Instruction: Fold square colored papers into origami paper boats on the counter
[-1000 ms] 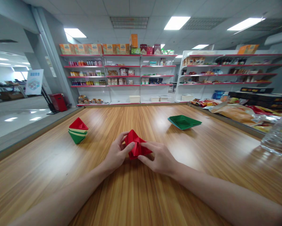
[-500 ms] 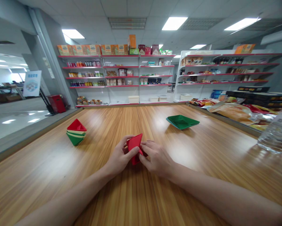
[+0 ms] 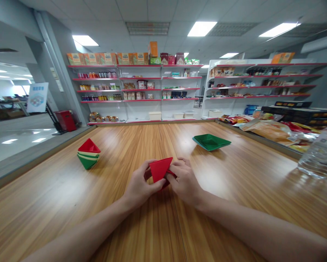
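Observation:
Between my two hands, low over the middle of the wooden table (image 3: 119, 145), is a piece of red folded paper (image 3: 160, 169). My left hand (image 3: 141, 183) grips its left side, with the thumb along the lower edge and the fingers behind. My right hand (image 3: 184, 178) pinches its right side, and the fingertips are partly hidden by the fold. To the left stands a nested stack of folded paper shapes (image 3: 88, 154), red on top with cream and green below. At the right lies a green folded paper piece (image 3: 212, 142) with a bluish layer beneath it.
A clear plastic bottle (image 3: 320, 156) stands at the right edge of the table. Snack packets (image 3: 272, 131) and black boxes (image 3: 291, 113) lie beyond the right rim. Stocked shelves (image 3: 141, 89) line the back, and a sign board (image 3: 37, 97) stands at the left.
The red folded paper has turned in my hands, so a broader flat face shows. My left thumb has slid down to its lower edge, and the right fingers have shifted on the right side.

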The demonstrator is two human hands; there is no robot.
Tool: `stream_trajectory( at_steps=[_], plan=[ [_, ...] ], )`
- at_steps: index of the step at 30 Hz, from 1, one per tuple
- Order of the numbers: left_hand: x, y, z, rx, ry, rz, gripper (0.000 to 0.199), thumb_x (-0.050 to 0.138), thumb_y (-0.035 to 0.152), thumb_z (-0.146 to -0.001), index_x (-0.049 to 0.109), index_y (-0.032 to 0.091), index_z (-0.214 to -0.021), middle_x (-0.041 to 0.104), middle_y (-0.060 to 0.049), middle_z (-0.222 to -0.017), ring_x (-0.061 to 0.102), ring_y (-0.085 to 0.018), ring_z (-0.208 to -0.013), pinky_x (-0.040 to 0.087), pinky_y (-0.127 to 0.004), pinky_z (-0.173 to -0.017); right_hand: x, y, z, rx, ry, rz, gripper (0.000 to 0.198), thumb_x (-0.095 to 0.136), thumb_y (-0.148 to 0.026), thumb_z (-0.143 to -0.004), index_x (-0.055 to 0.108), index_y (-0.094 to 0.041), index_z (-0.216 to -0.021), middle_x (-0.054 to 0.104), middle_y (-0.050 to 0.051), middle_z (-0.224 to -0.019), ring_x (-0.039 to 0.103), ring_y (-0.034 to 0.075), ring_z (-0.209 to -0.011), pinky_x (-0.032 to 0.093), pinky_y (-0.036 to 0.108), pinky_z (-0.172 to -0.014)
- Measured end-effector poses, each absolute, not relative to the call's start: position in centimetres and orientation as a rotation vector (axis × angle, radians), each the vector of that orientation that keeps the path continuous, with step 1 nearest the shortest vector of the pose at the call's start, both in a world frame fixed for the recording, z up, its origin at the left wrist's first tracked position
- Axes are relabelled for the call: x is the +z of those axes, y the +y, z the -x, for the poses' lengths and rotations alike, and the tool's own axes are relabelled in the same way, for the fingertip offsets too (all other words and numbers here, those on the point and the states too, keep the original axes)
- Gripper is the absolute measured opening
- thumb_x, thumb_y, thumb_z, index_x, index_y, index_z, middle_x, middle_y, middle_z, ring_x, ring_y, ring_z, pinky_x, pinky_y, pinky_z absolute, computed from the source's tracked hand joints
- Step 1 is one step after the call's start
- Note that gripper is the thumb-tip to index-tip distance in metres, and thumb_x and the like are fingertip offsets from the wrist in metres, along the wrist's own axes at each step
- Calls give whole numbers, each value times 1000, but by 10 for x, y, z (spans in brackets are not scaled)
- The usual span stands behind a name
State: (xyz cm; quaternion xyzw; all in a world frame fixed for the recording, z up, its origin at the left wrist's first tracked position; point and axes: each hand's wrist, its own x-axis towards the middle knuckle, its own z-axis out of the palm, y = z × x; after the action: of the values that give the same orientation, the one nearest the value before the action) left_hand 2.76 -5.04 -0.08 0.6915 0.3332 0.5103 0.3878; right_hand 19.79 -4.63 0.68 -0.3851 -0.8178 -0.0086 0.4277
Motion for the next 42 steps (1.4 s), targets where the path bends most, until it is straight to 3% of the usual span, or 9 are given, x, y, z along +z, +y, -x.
stream_trajectory(
  at_steps=[7,11,13,17,23,28,31,35,42],
  plan=[
    [3,-46,-27,1255,912,-1786,36,72,27,-72,58,16,-103,68,-9,-101,65,-22,-95,50,-37,-88,9,-45,-198,103,-1968,1005,11,57,-16,-82,64,-21,-76,65,0,-72,59,18,-73,36,40,-88],
    [4,-42,-23,1255,980,-1798,33,73,31,-71,62,16,-98,68,-9,-100,64,-24,-96,48,-38,-88,8,-43,-198,123,-1846,1020,6,60,-18,-76,64,-18,-80,64,6,-83,56,21,-83,44,34,-75],
    [4,-42,-21,1260,971,-1789,32,73,32,-72,63,16,-98,68,-9,-102,62,-24,-99,47,-38,-91,5,-41,-199,255,-1798,1064,9,59,-20,-75,64,-17,-81,64,4,-78,57,18,-73,46,29,-65],
    [5,-45,-21,1115,802,-1615,35,70,34,-75,61,15,-103,68,-10,-102,65,-24,-95,50,-36,-84,1,-38,-200,514,-1789,1149,14,56,-25,-76,62,-16,-67,56,-2,-56,48,11,-50,36,22,-47],
    [6,-48,-23,969,717,-1376,35,75,30,-71,64,13,-99,70,-9,-93,67,-22,-87,51,-31,-76,3,-42,-196,600,-1775,1195,30,57,-26,-70,43,-17,-46,39,-4,-45,37,8,-44,25,20,-41],
    [4,-46,-23,986,626,-1214,33,77,22,-68,64,10,-96,70,-11,-92,67,-21,-81,50,-31,-75,3,-41,-198,1036,-1742,981,19,53,-28,-78,58,-15,-64,50,-3,-55,44,8,-48,33,19,-43],
    [4,-45,-22,1017,599,-1122,34,76,23,-69,65,10,-99,71,-12,-92,67,-20,-78,50,-30,-74,2,-38,-203,1294,-1683,814,30,52,-42,-84,60,-15,-74,53,-2,-58,48,9,-46,37,19,-41],
    [6,-41,-17,990,652,-1040,32,75,26,-72,67,8,-97,72,-12,-86,67,-18,-72,50,-28,-70,1,-39,-206,1340,-1718,742,34,56,-48,-83,60,-14,-82,57,-1,-59,53,9,-46,41,19,-41],
    [12,-40,-15,1010,770,-960,25,73,30,-74,69,6,-81,71,-11,-73,66,-18,-62,51,-26,-60,2,-43,-198,1303,-1738,919,38,57,-51,-82,59,-14,-75,58,0,-49,55,11,-40,41,18,-35]
  ],
)
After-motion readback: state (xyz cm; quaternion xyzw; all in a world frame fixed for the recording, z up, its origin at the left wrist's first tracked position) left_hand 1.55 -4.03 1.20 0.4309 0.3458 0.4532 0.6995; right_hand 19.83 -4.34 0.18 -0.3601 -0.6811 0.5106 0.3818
